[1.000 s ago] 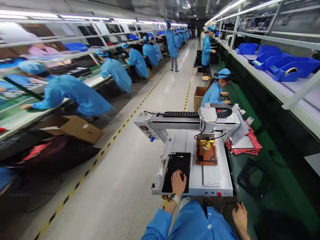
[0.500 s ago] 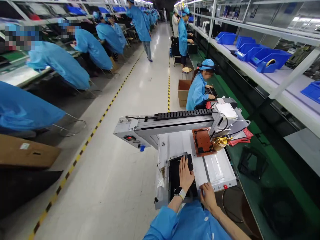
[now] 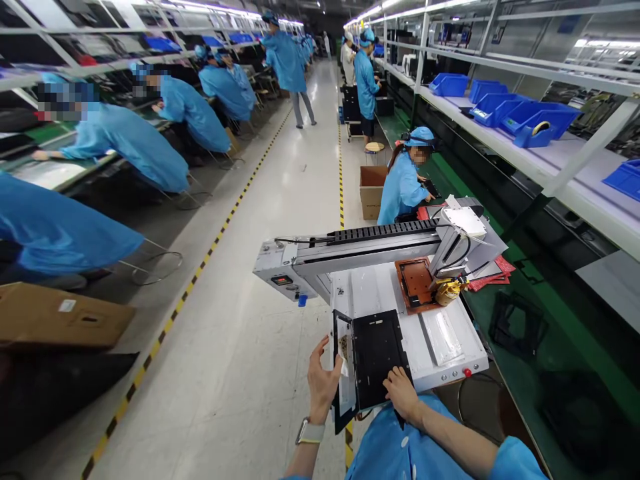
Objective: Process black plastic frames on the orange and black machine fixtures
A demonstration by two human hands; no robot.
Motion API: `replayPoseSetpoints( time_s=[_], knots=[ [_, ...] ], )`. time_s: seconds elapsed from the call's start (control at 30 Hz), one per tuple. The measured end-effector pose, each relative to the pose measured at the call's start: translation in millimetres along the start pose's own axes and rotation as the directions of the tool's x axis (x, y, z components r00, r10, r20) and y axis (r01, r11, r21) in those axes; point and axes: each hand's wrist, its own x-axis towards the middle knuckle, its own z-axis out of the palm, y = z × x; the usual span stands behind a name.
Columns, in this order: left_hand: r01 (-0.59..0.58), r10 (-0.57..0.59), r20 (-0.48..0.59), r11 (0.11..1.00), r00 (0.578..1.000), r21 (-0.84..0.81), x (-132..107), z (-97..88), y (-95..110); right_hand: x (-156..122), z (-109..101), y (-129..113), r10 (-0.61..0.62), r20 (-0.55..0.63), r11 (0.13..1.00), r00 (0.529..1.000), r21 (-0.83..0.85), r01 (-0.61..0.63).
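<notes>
A flat black panel [image 3: 377,347] with small holes lies on the white machine bed [image 3: 363,287], near its front left corner. Along its left side a thin black frame [image 3: 353,373] is tilted, and the bed shows through its opening. My left hand [image 3: 323,380], with a watch at the wrist, holds the frame's outer bar, thumb on the inner side and fingers outside. Over the panel's lower right edge my right hand [image 3: 401,393] is bent, fingertips on top and thumb hidden. Beyond them is an orange-brown fixture [image 3: 413,283] under the machine's head [image 3: 460,237].
The machine's horizontal arm [image 3: 370,247] crosses above the bed. A red button [image 3: 467,373] sits on its front edge. Black frames [image 3: 517,323] lie on the green bench at right. A co-worker [image 3: 403,180] sits beyond the machine. Blue bins [image 3: 525,117] stand on the shelf.
My left hand has moved from on top of the black panel to its left, and the frame there is now tilted. My right hand has come onto the panel's edge. The view has shifted slightly.
</notes>
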Motion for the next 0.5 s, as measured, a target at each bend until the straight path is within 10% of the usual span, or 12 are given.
replayPoseSetpoints(
  time_s=[0.33,0.5],
  knots=[
    [0.029,-0.029,0.008,1.000,1.000,0.004,5.7,-5.2,-2.6,-9.8,-37.1,-2.0,-0.020,-0.010,1.000,1.000,0.000,0.020],
    [0.231,-0.228,0.132,0.973,0.965,-0.004,14.1,-18.5,-12.7,-58.3,-101.8,-16.3,-0.090,-0.307,0.991,0.948,0.063,0.115]
  ],
)
